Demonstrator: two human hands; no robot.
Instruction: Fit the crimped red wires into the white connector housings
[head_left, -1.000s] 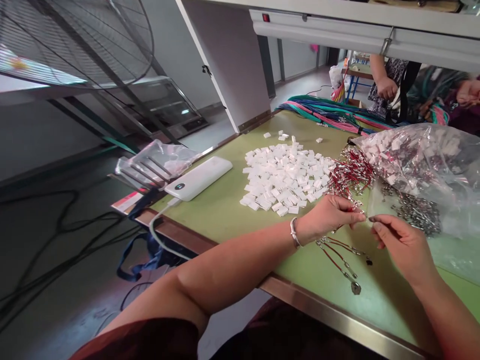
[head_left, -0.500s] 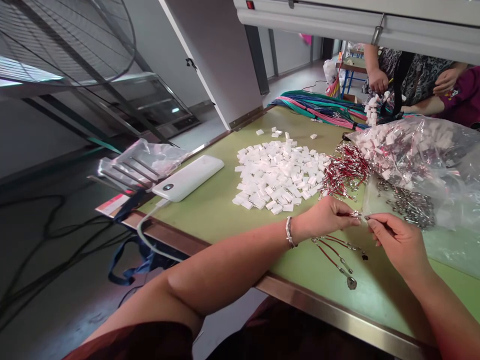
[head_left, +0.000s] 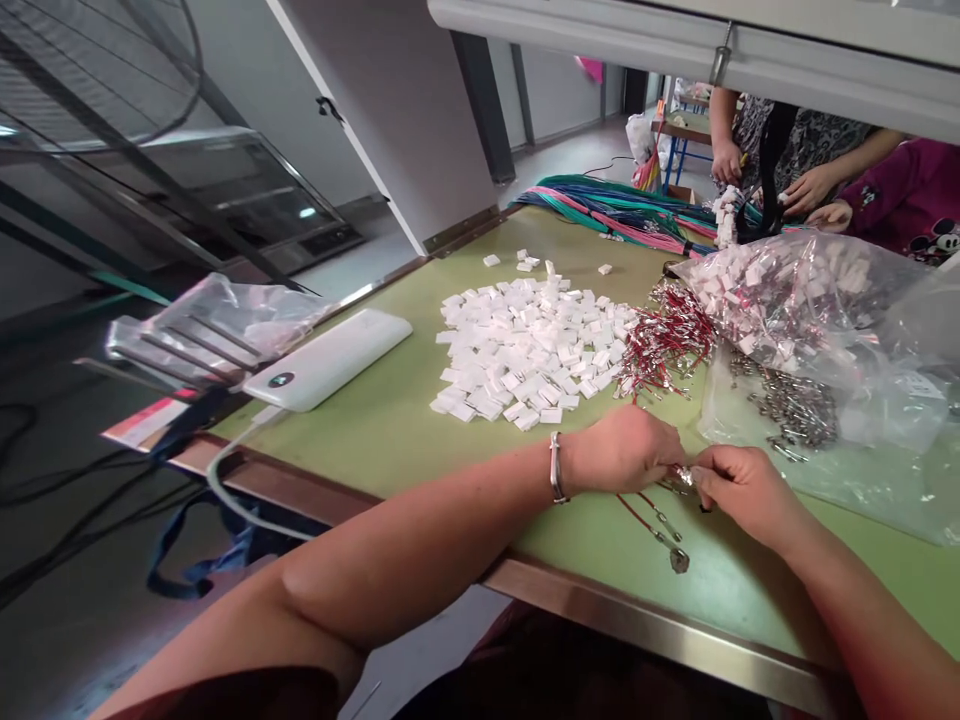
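My left hand is closed on short red wires, whose silvery terminals stick out past the fingertips. Against those terminals, my right hand is pinched on a small metal part, mostly hidden by the fingers. Below the hands lie red wires with metal ends, one ending in a round metal piece. Beyond the left hand is a tangled heap of red wires with metal tips. Loose small metal parts lie on plastic film beyond the right hand.
White plastic connector housings are piled mid-table. A white power bank with a cable lies left. Clear bags of white parts stand right, before a bundle of coloured wires. Other people's hands work at the far side.
My hands have come down and closer together, and the right fingertips now meet the terminals. The view has swung slightly right.
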